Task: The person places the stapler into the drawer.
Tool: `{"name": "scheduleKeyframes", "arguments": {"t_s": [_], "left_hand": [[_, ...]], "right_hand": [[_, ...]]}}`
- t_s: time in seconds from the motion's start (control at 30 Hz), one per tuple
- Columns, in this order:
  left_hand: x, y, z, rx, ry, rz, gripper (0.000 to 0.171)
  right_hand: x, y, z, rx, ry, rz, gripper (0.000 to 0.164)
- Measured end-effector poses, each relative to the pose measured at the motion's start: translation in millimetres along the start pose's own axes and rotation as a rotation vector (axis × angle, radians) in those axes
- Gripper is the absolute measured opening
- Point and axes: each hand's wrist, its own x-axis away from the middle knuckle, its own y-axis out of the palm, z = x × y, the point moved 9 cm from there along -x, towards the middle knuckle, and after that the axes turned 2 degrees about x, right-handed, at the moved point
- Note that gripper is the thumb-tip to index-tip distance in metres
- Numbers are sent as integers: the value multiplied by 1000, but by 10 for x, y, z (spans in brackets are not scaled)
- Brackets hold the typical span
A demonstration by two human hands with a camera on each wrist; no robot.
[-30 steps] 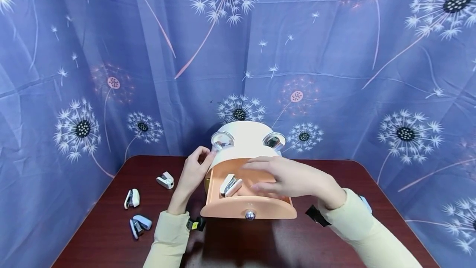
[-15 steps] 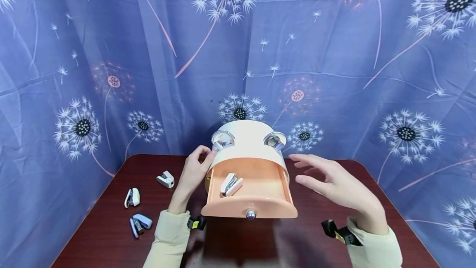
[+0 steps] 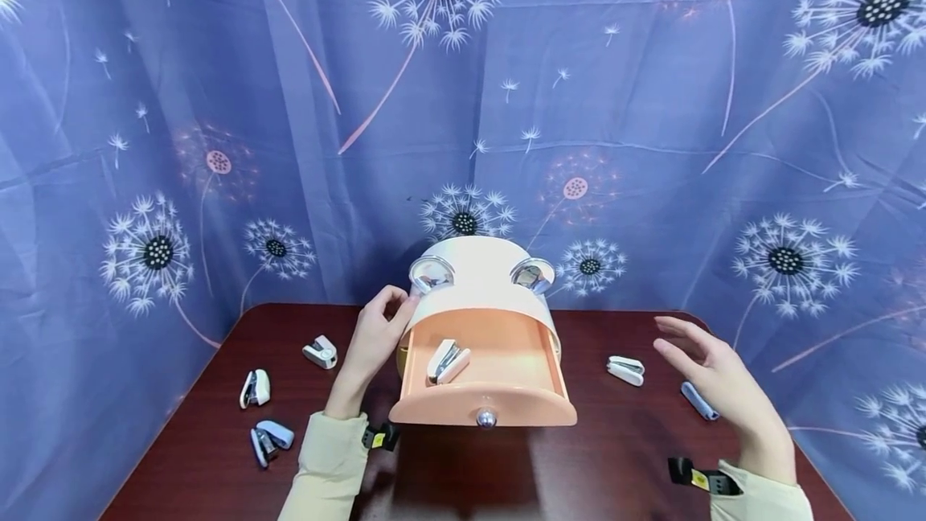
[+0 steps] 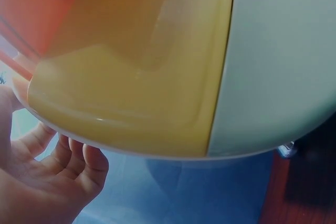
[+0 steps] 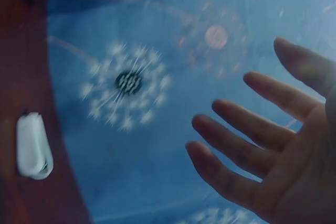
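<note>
One white box [image 3: 477,264], round on top, with two shiny round discs [image 3: 432,272] near its top. At the front of the box, a peach drawer [image 3: 514,348], pulled far out, with a silver knob [image 3: 486,418]. In that drawer, toward the box's left side, a small white stapler [image 3: 443,360]. At the left edge of the box, a left hand [image 3: 378,332] with bent fingers, holding on to it. Yellow and pale green parts of the box, close up in the left wrist view.

Well to the right of the box, a right hand [image 3: 723,380] in the air, empty, with loose, spread fingers. Between box and right hand, a second white stapler [image 3: 625,371]; farther right of the box, near that hand, a long blue stapler [image 3: 698,401].

Left of the box, a white-and-grey stapler [image 3: 321,354], a cream stapler [image 3: 262,386] and a V-shaped blue stapler [image 3: 276,432]. Under the box, a dark red table [image 3: 579,449]. Behind the box, a blue cloth [image 3: 593,79] with big dandelions.
</note>
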Motion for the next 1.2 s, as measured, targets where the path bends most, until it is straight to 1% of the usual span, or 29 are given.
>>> {"name": "scheduleKeyframes", "arguments": {"t_s": [0.03,0.1,0.23,0.3,0.37,0.5,0.6,0.7,0.77,0.83,0.9,0.93,1.0,1.13,1.17,1.2], "left_hand": [[0,8,0,2,1,-4,22],[-3,24,2,6,2,-6,22],[-15,63,21,10,6,-14,21],[-23,78,20,6,4,-17,21],[-23,83,27,6,5,-18,20],[-28,80,33,1,7,-12,21],[-32,84,32,2,9,-14,21],[-36,83,26,9,14,-12,21],[-43,73,27,12,19,-8,21],[-43,60,28,7,17,-3,20],[-36,46,24,4,14,-2,20],[-18,36,69,3,3,-1,19],[-6,24,59,1,-6,-1,19],[-2,7,54,3,-8,1,20],[-13,8,8,2,-2,0,21],[-11,5,10,1,0,0,21]], "right_hand": [[22,-20,91,6,22,18,42],[77,-76,258,21,56,83,41],[230,-194,574,12,130,286,35],[313,-236,719,15,187,379,35],[379,-266,862,21,261,446,36],[465,-296,1112,63,400,514,39],[497,-291,1248,89,453,531,39],[483,-247,1329,136,454,514,38],[460,-193,1381,167,443,472,39],[439,-115,1447,196,438,396,41],[428,-34,1532,225,439,303,44],[428,5,1582,231,446,257,46],[435,69,1673,247,468,181,52],[475,147,1804,237,542,78,63],[487,164,1817,237,559,57,66],[495,181,1824,236,571,39,68]]}}
